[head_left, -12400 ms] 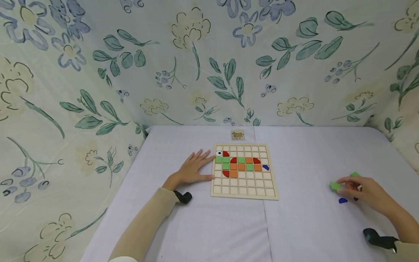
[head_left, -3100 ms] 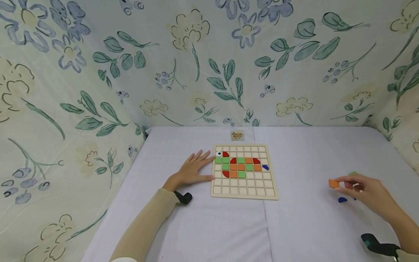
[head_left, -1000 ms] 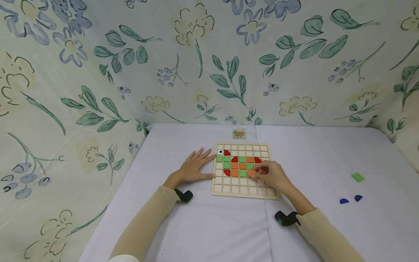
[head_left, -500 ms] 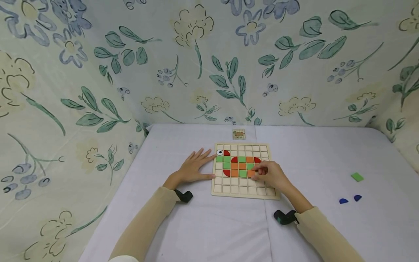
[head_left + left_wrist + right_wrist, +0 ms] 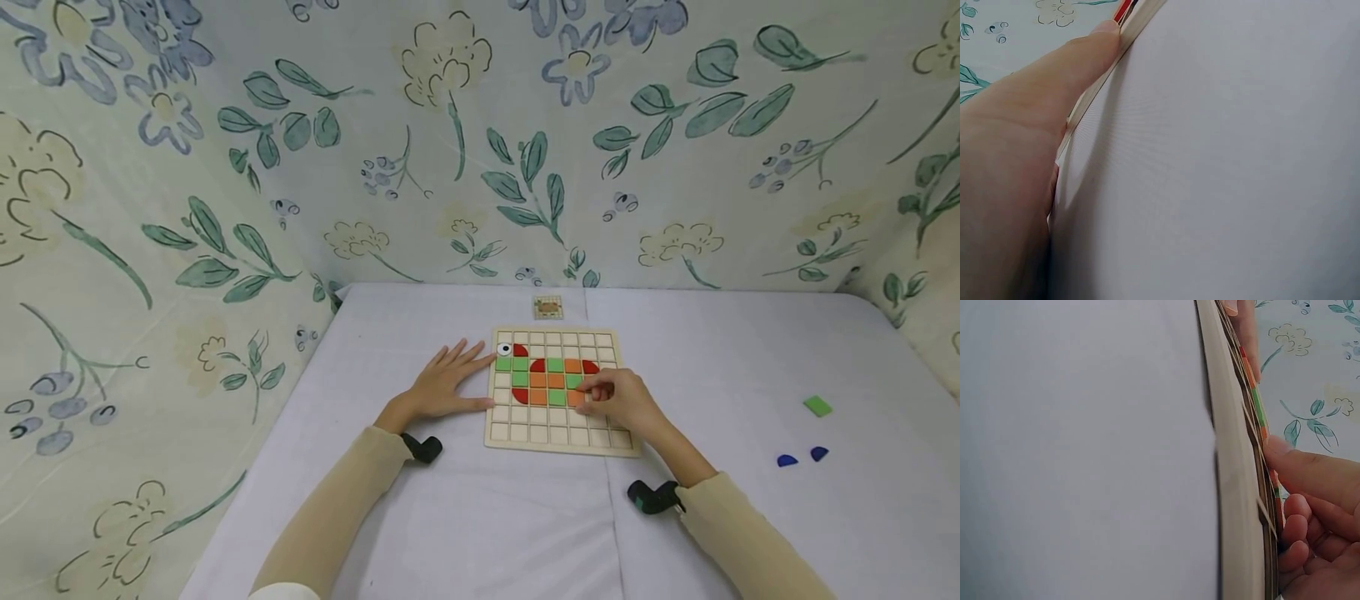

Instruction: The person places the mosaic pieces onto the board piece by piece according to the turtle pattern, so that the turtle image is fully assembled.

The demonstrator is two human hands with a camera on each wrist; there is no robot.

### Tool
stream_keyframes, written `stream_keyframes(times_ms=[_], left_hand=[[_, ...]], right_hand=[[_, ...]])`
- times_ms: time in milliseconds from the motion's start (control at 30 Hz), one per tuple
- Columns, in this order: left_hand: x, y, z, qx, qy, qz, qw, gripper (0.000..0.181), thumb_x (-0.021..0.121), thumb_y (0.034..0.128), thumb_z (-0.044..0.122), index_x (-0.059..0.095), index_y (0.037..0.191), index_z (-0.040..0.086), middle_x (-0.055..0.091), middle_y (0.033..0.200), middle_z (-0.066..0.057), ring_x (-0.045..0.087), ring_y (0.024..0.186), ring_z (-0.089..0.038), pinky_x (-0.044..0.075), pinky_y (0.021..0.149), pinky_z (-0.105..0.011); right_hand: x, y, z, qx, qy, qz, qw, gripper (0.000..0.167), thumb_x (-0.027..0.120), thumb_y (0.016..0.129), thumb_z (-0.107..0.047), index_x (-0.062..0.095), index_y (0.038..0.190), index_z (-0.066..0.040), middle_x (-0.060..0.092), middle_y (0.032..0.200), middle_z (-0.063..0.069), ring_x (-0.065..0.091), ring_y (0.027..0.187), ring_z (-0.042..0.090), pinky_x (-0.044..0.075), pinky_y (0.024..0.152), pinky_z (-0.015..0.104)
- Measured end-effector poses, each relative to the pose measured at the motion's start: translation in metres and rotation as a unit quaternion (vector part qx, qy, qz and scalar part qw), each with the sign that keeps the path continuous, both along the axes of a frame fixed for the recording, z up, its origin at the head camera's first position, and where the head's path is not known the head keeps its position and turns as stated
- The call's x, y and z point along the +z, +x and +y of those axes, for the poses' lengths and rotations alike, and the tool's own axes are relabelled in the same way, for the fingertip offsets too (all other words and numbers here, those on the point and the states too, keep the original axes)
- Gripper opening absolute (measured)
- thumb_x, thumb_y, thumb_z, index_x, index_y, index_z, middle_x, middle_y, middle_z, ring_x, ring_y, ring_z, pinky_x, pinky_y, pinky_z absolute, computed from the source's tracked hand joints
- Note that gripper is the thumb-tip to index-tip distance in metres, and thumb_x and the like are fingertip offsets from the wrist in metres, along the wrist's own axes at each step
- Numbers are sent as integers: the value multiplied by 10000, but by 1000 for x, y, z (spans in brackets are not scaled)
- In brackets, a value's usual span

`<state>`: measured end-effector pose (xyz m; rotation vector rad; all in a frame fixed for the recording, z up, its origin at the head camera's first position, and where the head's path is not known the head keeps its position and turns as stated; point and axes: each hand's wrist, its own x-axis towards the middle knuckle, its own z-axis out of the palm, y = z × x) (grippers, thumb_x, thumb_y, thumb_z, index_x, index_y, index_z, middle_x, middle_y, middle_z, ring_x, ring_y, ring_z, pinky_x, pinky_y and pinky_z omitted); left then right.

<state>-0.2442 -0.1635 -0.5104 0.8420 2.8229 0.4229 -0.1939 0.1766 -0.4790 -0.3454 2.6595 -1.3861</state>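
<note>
My left hand (image 5: pixel 438 387) lies with spread, straight fingers against the left edge of the wooden grid board (image 5: pixel 525 435); its thumb (image 5: pixel 1094 53) touches the rim in the left wrist view. My right hand (image 5: pixel 618 400) reaches over the board's right side, thumb and index finger pinching an orange square tile (image 5: pixel 573 397) that sits in a cell. Its other fingers are curled in the right wrist view. Left of that tile is a green square tile (image 5: pixel 557 397). Red, green and orange tiles and an eye tile (image 5: pixel 505 349) fill neighbouring cells. My right hand hides some cells.
A small patterned card (image 5: pixel 548 307) lies behind the board. Far right on the white cloth are a loose green tile (image 5: pixel 817 406) and two blue rounded pieces, a left one (image 5: pixel 787 460) and a right one (image 5: pixel 819 453). A floral curtain (image 5: pixel 480 142) stands behind.
Since 12.4 s ago a green tile has joined the lower row. My right hand has carried an orange tile left from the loose pieces to the board. My left hand has stayed put.
</note>
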Motion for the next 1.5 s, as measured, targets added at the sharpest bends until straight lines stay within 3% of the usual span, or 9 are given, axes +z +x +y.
stream_keyframes(times_ms=[200, 433, 667, 900, 1100, 1233, 1500], left_hand=[[0, -2, 1, -3, 0, -27, 10000, 918, 462, 836, 828, 155, 1592, 406, 31, 1665, 90, -87, 1516, -182, -64, 1202, -440], [-1, -3, 0, 11, 9, -40, 10000, 925, 452, 826, 843, 153, 1590, 415, 28, 1663, 99, -95, 1514, -174, -65, 1203, -435], [-2, 5, -1, -6, 82, -79, 9999, 922, 475, 836, 822, 183, 1594, 386, 59, 1665, 69, -52, 1524, -223, -50, 1202, -457], [-3, 5, 0, -13, 68, -86, 9999, 918, 467, 842, 819, 175, 1596, 383, 52, 1667, 72, -54, 1524, -224, -43, 1204, -462], [-2, 1, -1, -51, 3, 1, 10000, 921, 444, 840, 833, 164, 1597, 389, 49, 1666, 70, -56, 1523, -226, -42, 1205, -461], [1, 1, 0, -77, 29, 12, 10000, 914, 465, 850, 812, 169, 1598, 379, 56, 1667, 59, -51, 1524, -230, -40, 1205, -466], [3, 3, 1, -54, 125, 17, 9999, 902, 495, 857, 786, 195, 1597, 369, 82, 1668, 38, -40, 1523, -232, -34, 1205, -472]], right_hand=[[3, -2, 10, -84, -11, 19, 10000, 274, 842, 799, -70, 747, 1037, 29, 572, 767, 51, 490, 729, 201, 404, 570, 213], [12, -6, 32, -9, 11, 444, 9990, 301, 830, 825, -125, 745, 1069, 28, 587, 791, 48, 511, 757, 216, 446, 613, 214], [15, 3, 66, -206, 127, 558, 9981, 324, 829, 827, -129, 739, 1101, 17, 600, 799, 67, 514, 764, 204, 461, 617, 200], [18, 10, 113, -627, 514, 787, 9936, 387, 828, 837, -186, 719, 1151, 11, 598, 838, 63, 509, 764, 170, 459, 594, 185], [23, 16, 162, -700, 501, 966, 9916, 390, 813, 856, -186, 695, 1166, 19, 588, 830, 56, 512, 733, 125, 458, 570, 179], [24, 21, 193, -763, 598, 937, 9909, 409, 803, 869, -212, 675, 1191, 5, 578, 838, 23, 505, 749, 100, 442, 561, 192], [12, 28, 248, -1350, 506, 742, 9868, 405, 792, 880, -206, 660, 1238, -69, 559, 873, -78, 481, 781, 31, 401, 541, 219]])
